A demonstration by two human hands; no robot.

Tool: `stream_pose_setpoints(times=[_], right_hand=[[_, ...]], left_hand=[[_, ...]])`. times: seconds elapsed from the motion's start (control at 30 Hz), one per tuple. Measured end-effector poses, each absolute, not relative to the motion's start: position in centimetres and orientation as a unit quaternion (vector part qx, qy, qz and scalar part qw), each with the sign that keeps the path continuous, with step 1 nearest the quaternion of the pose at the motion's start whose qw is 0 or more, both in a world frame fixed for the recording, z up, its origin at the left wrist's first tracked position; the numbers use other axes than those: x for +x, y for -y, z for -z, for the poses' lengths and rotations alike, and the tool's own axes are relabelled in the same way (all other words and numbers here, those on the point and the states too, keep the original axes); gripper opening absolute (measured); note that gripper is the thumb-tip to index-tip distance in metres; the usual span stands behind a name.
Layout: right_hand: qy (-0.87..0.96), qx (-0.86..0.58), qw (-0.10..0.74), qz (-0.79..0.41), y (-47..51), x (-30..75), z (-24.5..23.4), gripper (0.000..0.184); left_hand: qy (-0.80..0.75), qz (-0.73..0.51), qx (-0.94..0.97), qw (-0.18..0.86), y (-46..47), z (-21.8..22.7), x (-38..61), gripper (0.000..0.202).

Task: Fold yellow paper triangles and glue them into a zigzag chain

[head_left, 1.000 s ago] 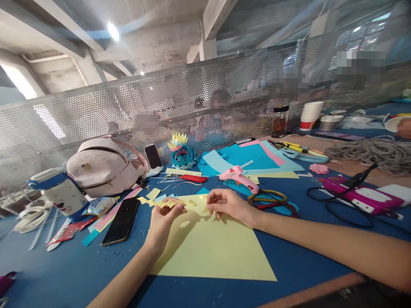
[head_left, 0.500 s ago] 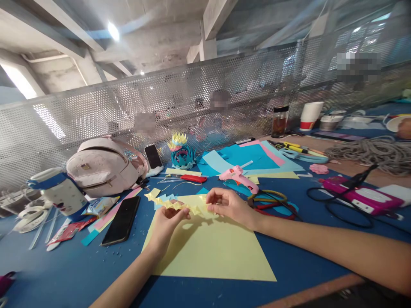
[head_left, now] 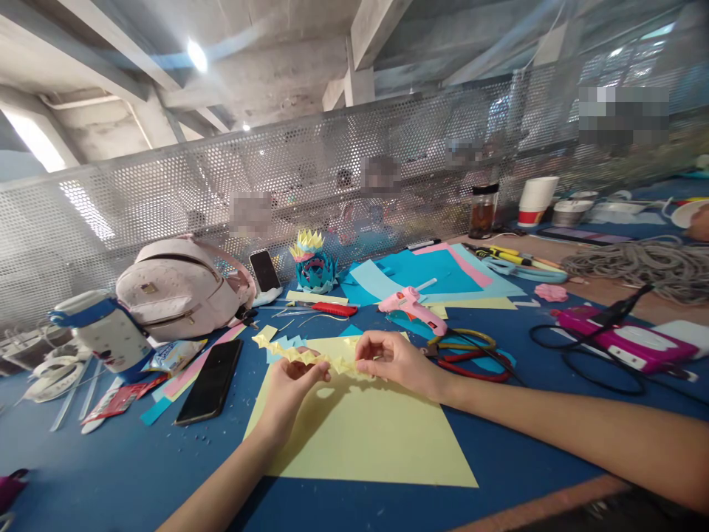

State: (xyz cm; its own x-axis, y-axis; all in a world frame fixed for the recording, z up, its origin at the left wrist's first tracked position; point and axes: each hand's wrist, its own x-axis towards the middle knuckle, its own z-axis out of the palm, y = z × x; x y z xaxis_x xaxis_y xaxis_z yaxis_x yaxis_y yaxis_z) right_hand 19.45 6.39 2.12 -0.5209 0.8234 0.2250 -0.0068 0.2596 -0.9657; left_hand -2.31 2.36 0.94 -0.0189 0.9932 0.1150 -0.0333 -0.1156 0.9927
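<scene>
A strip of pale yellow folded paper points (head_left: pixel 339 364) is held up over a yellow paper sheet (head_left: pixel 371 436). My left hand (head_left: pixel 291 384) pinches the strip near its middle, and its left end sticks out past the fingers. At the right end, the bent thumb and fingers of my right hand (head_left: pixel 393 358) close on the strip. The fingers partly hide that end. Beyond my hands stands a teal, pink and yellow folded-paper piece (head_left: pixel 314 266). A pink glue gun (head_left: pixel 413 307) lies behind my right hand.
To the left are a black phone (head_left: pixel 209 383), a bottle (head_left: pixel 108 336) and a pale pink backpack (head_left: pixel 174 288). A red cutter (head_left: pixel 334 309) and coloured sheets (head_left: pixel 426 270) lie behind. Pliers (head_left: pixel 470 351) and a magenta power strip (head_left: pixel 625 340) with black cable are right.
Both hands stay nearly in place. The strip's left end has shifted slightly to the right, and my right fingertips sit a little lower and closer on the strip.
</scene>
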Motion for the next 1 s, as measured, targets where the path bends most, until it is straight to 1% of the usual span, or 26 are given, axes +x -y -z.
stream_pose_setpoints(times=[0.23,0.4,0.6,0.87,1.0], right_hand=[[0.689,-0.305,0.385,-0.533,-6.2,19.3,-2.0,0.033],[0.69,-0.31,0.381,-0.532,-6.1,19.3,-2.2,0.032],[0.7,-0.307,0.377,-0.523,-6.1,19.3,-2.0,0.028],[0.715,-0.303,0.372,-0.509,-6.2,19.2,-1.7,0.029],[0.723,-0.301,0.368,-0.501,-6.3,19.2,-1.5,0.026]], left_hand=[[-0.481,-0.546,0.508,0.462,-2.4,-0.7,-2.2,0.033],[-0.493,-0.538,0.509,0.457,-2.3,-0.8,-2.1,0.031],[-0.497,-0.528,0.508,0.465,-1.9,-1.6,-1.9,0.032],[-0.497,-0.527,0.493,0.482,-1.8,-1.6,-1.4,0.034],[-0.488,-0.526,0.488,0.498,-1.8,-1.5,-1.3,0.039]])
